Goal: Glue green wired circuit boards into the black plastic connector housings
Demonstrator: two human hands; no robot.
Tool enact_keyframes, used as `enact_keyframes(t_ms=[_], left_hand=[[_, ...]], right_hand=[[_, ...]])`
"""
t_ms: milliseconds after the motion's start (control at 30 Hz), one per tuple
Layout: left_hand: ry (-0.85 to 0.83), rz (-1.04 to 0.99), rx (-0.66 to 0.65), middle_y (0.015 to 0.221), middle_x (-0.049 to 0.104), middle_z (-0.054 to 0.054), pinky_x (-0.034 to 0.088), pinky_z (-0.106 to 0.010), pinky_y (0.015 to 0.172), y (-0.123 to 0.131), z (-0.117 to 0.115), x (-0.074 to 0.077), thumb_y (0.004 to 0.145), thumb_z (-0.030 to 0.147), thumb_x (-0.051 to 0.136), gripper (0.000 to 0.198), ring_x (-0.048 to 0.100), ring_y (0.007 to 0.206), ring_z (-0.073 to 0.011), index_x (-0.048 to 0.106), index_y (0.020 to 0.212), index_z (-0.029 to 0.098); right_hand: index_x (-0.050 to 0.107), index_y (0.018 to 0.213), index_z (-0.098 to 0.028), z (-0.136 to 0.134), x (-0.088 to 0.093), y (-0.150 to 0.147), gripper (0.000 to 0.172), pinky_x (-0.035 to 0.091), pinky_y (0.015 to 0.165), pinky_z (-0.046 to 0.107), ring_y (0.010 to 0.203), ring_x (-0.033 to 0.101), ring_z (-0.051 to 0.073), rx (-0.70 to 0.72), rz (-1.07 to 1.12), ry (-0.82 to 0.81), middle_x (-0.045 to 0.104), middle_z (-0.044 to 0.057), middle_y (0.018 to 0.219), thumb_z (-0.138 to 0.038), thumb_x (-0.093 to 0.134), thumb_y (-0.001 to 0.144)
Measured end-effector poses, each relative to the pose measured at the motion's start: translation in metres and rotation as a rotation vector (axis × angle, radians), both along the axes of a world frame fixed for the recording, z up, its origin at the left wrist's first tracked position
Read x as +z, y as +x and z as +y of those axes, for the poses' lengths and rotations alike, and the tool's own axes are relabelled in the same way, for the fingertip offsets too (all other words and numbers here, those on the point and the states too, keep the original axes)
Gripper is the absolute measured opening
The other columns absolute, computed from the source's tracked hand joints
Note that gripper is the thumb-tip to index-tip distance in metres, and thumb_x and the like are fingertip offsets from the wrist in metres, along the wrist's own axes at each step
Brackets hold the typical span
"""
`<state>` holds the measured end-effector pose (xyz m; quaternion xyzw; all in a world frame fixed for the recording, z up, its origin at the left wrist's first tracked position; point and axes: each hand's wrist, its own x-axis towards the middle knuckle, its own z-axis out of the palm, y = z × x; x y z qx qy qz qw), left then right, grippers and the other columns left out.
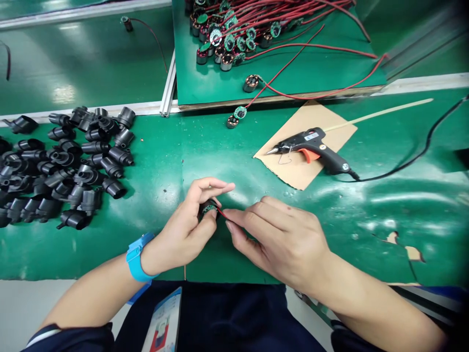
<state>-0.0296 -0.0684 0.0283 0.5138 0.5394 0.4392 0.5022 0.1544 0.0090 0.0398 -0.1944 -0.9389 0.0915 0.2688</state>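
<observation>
My left hand (pixel 186 227), with a blue wrist strap (pixel 137 256), pinches a small round coil part (pixel 209 208) with a green top above the green table mat (pixel 164 161). My right hand (pixel 278 234) is closed next to it, its fingertips pinching the thin red wire (pixel 222 213) that leaves the part. Both hands are near the front edge of the table, almost touching each other.
A heap of black plastic housings (pixel 62 166) lies at the left. A black glue gun (pixel 315 146) rests on a piece of cardboard (pixel 304 171) at the right, its cable trailing right. A raised green board (pixel 286 68) at the back carries several coil parts with red wires (pixel 227 41).
</observation>
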Motion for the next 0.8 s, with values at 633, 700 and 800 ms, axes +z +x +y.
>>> enact_keyframes(t_ms=[633,700,800], left_hand=[[0.130,0.176,-0.244,0.170,0.029,-0.006,0.035,-0.051,0.127,0.002,-0.004,-0.006,0.098,0.006,0.047,0.077,0.035,0.154,-0.0264,0.016,0.162,0.037],[0.168,0.343,-0.304,0.175,0.012,-0.006,0.034,-0.054,0.127,-0.008,-0.004,-0.003,0.099,0.015,0.053,0.084,0.028,0.157,-0.0309,0.005,0.164,0.036],[0.316,0.623,-0.115,0.175,0.011,-0.001,0.037,-0.056,0.123,-0.051,0.003,0.005,0.096,0.027,0.065,0.081,0.012,0.160,-0.0376,0.020,0.162,0.040]], right_hand=[[0.072,0.114,-0.016,-0.008,0.004,-0.002,0.026,0.049,0.061,0.033,0.077,0.067,0.018,0.078,-0.100,0.126,0.077,0.007,0.102,-0.012,0.053,0.098],[0.072,0.114,-0.017,-0.007,0.012,0.006,0.023,0.051,0.063,0.031,0.078,0.068,0.017,0.051,-0.158,0.090,0.077,0.006,0.101,-0.014,0.055,0.098],[0.070,0.115,-0.019,0.010,0.018,0.037,0.020,0.054,0.072,0.029,0.084,0.070,0.017,-0.159,-0.149,0.033,0.076,0.005,0.100,-0.023,0.064,0.096]])
